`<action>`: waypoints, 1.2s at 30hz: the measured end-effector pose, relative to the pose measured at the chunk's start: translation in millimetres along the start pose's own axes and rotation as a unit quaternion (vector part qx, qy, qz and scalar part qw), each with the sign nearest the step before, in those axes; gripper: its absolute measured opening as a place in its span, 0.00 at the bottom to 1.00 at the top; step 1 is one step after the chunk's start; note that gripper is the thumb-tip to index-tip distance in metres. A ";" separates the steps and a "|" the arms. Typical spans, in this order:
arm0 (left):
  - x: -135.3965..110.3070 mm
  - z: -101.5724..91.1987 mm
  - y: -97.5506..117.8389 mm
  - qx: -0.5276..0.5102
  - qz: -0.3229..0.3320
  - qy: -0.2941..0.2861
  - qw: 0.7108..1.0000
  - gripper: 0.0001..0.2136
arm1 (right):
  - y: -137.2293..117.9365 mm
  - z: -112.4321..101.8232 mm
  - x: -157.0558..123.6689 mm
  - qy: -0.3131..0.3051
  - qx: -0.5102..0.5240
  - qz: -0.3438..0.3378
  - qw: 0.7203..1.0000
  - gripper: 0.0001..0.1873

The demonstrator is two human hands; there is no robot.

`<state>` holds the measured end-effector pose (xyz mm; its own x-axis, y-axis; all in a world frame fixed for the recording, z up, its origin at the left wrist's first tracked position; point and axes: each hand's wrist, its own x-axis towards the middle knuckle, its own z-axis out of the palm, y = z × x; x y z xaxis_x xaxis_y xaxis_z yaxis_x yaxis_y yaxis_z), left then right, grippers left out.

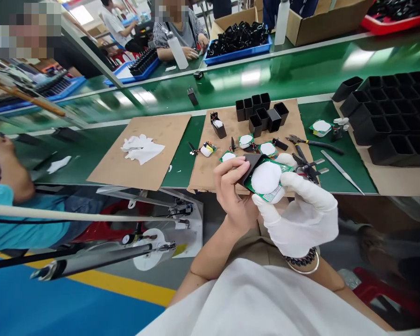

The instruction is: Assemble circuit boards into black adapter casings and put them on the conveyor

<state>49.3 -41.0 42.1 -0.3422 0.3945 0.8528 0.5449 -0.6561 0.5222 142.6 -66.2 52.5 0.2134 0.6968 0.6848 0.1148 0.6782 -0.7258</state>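
Note:
Bare and without a glove, my left hand [236, 196] grips a black plastic housing [250, 167], its fingers wrapped round the outside. My right hand [297, 214], in a white glove, pinches a green circuit board [266, 179] with a white round pad on its face. One end of the board is at the housing's mouth; how far it sits inside is hidden. Behind my hands, several similar boards [246, 141] lie on a cardboard sheet [205, 170]. A pair of pliers [315, 143] and metal tweezers [342, 171] lie right of them.
Black housings [262, 116] stand at the cardboard's back, with many more [388, 121] at the right. White gloves [142, 147] lie on another cardboard sheet [108, 163]. Past the green conveyor [301, 70] stands a blue tray [238, 56] of black parts. Co-workers sit across and at left.

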 end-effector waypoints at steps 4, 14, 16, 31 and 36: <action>-2.7 1.4 1.5 0.012 -0.009 -0.011 1.000 0.11 | -8.0 0.7 7.4 0.050 -0.023 -0.050 0.997 0.34; -5.1 7.5 4.3 -0.042 -0.038 0.017 0.998 0.10 | -14.8 0.2 8.7 0.018 -0.057 -0.003 0.998 0.31; -5.8 7.3 3.1 -0.044 -0.033 0.015 0.998 0.10 | -15.5 -1.3 9.2 0.004 -0.073 0.017 0.997 0.27; -2.9 10.7 2.4 -0.046 -0.084 0.024 0.995 0.04 | -19.8 -5.4 8.1 -0.048 -0.136 0.029 0.989 0.22; -1.8 11.7 1.7 -0.066 -0.091 0.035 0.993 0.06 | -21.0 -4.1 8.9 -0.071 -0.144 0.006 0.987 0.20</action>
<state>59.8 -35.3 41.6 -0.4802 0.4721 0.7393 0.3658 -0.6583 0.6579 146.1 -75.2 73.6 0.0813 0.7442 0.6630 0.3890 0.5888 -0.7085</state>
